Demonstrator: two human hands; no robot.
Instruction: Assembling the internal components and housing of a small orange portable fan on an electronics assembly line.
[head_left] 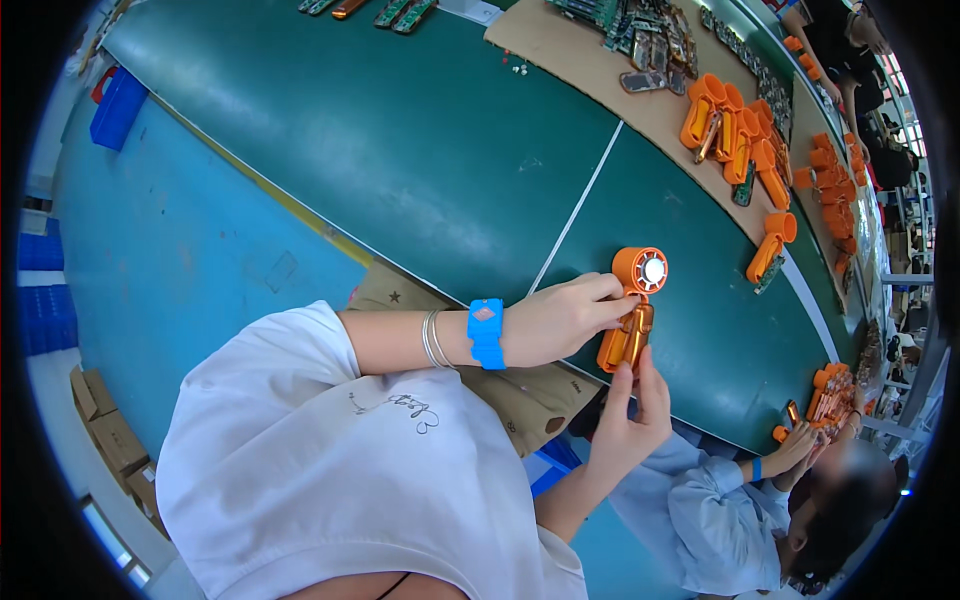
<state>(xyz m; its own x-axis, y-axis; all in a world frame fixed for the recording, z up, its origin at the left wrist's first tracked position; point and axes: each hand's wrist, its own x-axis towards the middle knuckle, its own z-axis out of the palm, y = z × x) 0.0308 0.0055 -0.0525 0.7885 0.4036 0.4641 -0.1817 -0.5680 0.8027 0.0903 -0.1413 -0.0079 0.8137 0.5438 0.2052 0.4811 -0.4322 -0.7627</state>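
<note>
Above the table's near edge I hold an orange handheld fan housing (608, 352) with a round head and a silver-white disc in the middle of it. A shiny copper-coloured piece (634, 333), perhaps a battery, lies along its open handle. My left hand (572, 318) is closed at the neck, its fingertips pinching where the head meets the handle. From below, my right hand (637, 415) grips the handle's lower end between thumb and fingers. Whether a fingertip also presses on the copper-coloured piece I cannot tell. A blue band (486, 333) circles my left wrist.
On cardboard (590, 65) at the back lie several orange fan housings (738, 135) and a heap of circuit boards (650, 45). One more housing (772, 245) rests on the green table (400, 150). At right, a co-worker (720, 510) handles orange parts.
</note>
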